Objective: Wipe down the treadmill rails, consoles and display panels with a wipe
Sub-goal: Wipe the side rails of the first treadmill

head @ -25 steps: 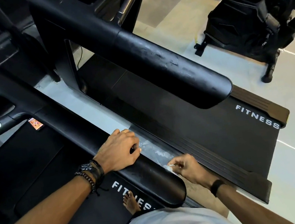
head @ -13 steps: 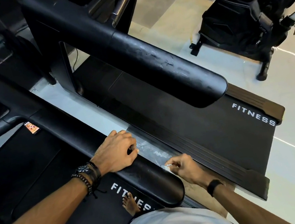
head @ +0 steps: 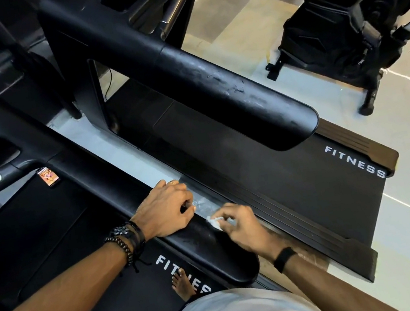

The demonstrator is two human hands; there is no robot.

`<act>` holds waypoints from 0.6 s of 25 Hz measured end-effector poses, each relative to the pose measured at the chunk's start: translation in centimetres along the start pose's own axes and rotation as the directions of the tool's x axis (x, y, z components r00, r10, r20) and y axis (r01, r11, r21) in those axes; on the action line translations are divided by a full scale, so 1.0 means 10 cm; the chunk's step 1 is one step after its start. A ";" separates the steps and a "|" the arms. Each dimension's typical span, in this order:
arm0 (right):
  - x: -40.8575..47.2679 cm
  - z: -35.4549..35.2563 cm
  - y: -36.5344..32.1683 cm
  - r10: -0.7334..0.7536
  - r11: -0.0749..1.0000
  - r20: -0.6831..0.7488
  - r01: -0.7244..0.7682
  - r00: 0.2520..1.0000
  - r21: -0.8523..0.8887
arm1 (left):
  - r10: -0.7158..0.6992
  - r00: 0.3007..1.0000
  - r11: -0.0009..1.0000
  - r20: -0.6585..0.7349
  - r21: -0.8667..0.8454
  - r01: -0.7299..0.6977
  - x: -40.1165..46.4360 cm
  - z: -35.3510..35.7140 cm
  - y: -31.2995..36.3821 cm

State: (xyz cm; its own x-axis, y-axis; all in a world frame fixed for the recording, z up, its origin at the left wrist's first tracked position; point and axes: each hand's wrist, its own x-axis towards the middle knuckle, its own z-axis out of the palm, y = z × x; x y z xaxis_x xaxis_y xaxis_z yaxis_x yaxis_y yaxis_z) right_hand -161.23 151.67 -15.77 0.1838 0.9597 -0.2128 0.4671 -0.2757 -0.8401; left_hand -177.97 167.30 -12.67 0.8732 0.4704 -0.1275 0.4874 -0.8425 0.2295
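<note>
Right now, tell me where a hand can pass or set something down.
Free: the far treadmill belt between its side strip and the FITNESS lettering; the near belt below the phone. Crowded: the near rail's end, where the left hand and right hand meet at the wipe.

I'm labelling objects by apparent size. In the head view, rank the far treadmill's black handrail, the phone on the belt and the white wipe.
Largest to smallest:
black padded handrail
small lit phone
crumpled white wipe, mostly hidden in the right hand; ranking against the phone is unsure.

Two treadmills (head: pixel 314 191) show, each with one padded rail (head: pixel 229 96). Two hands (head: pixel 166 208) meet at one crumpled wipe (head: pixel 214 221). One phone (head: pixel 48 176) lies at left.
</note>
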 end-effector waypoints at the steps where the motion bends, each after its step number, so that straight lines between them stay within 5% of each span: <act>1: 0.03 0.04 -0.13 -0.041 0.999 0.010 0.041 0.999 0.011 | -0.001 1.000 1.000 0.006 0.000 0.001 0.00 0.00 0.00; 6: -0.59 -0.10 -0.12 -0.223 0.975 0.019 0.223 0.975 -0.023 | -0.022 1.000 1.000 0.005 -0.002 0.022 0.00 0.02 -0.01; 10: -0.33 -0.12 0.00 -0.110 0.994 -0.063 0.111 0.992 0.013 | -0.014 1.000 1.000 0.003 0.004 0.014 -0.01 0.02 -0.01; 15: -0.29 0.25 -0.50 -0.251 0.967 0.067 0.254 0.966 -0.026 | 0.005 1.000 0.999 0.017 -0.034 -0.004 0.00 0.00 -0.01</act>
State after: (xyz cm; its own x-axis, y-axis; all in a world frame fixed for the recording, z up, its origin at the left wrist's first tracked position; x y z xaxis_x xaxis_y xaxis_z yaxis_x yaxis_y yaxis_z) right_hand -166.24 150.35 -12.23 0.0017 0.9996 -0.0280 0.5210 -0.0248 -0.8532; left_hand -178.04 167.40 -12.65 0.8755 0.4616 -0.1430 0.4833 -0.8351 0.2628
